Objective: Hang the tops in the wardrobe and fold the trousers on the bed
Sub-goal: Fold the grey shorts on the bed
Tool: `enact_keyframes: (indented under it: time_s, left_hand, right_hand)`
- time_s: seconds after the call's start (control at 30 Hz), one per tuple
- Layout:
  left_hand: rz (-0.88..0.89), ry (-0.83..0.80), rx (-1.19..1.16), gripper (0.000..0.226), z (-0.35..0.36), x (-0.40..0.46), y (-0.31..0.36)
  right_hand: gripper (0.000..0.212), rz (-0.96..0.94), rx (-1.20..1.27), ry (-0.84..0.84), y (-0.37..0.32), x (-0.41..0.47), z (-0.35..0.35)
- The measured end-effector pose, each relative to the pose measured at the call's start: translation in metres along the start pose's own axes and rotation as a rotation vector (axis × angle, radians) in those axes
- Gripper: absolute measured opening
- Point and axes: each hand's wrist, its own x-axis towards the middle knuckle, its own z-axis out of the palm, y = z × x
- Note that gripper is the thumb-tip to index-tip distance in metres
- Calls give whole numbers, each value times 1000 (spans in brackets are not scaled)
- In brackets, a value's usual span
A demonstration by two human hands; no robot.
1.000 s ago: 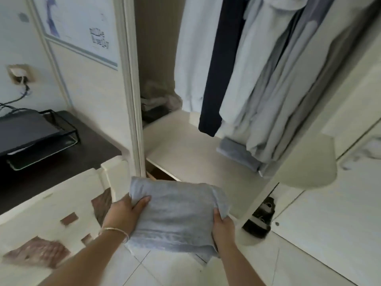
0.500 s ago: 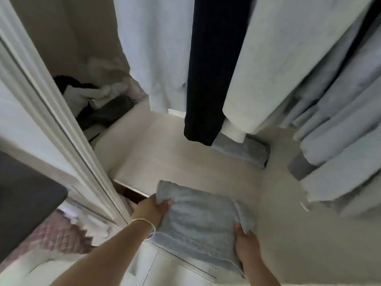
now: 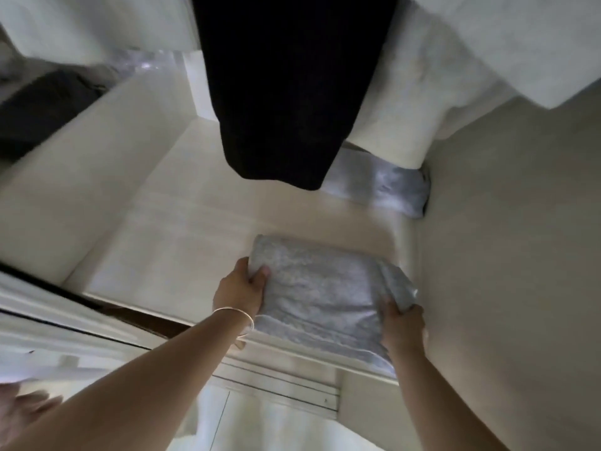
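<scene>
Your left hand (image 3: 240, 289) and right hand (image 3: 401, 323) each grip one end of the folded trousers (image 3: 320, 296), pale blue-grey, long axis left-to-right, lying on the wardrobe shelf (image 3: 182, 229) by the right wall.

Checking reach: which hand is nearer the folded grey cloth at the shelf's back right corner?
Right. The right hand lies below that grey cloth; the left hand is further left.
</scene>
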Motion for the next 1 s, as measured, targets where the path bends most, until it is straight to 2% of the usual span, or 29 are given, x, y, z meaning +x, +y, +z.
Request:
enact_keyframes:
  time_s: [0.03,0.1,0.17,0.23,0.3,0.4,0.63,0.7,0.9,1.0]
  left_hand:
    - [46,74,48,48,1,-6,-4]
    - [304,245,263,59,1,-26,-15]
    - [570,199,499,56,11,-50,-30]
    - [647,83,636,56,27,-64,-48]
    - [607,3,690,57,41,-60,-59]
    - [631,-16,734,56,53,-31,-44]
    - [570,-104,732,57,76,39,39]
    - [537,-155,742,57,78,49,57]
    - [542,-185,717,58,82,65,68]
    - [557,-223,700,58,73,58,71]
  right_hand:
    - [55,-24,-4,52,3,-5,-2]
    - [61,-259,-172,200,18,-19,0]
    - [59,-592,-350,208,33,-43,13]
    - [56,-786,-470,89,50,-61,31]
    - [58,-793,-577,-26,61,-64,47]
    - [65,-754,-670,-64,56,-34,57]
    - [67,-713,-710,-27,1,59,55]
    - [64,-692,-732,-68,-9,75,50]
    - [66,-667,-795,-114,-21,87,44]
    - [69,-664,-833,-86,-27,84,36]
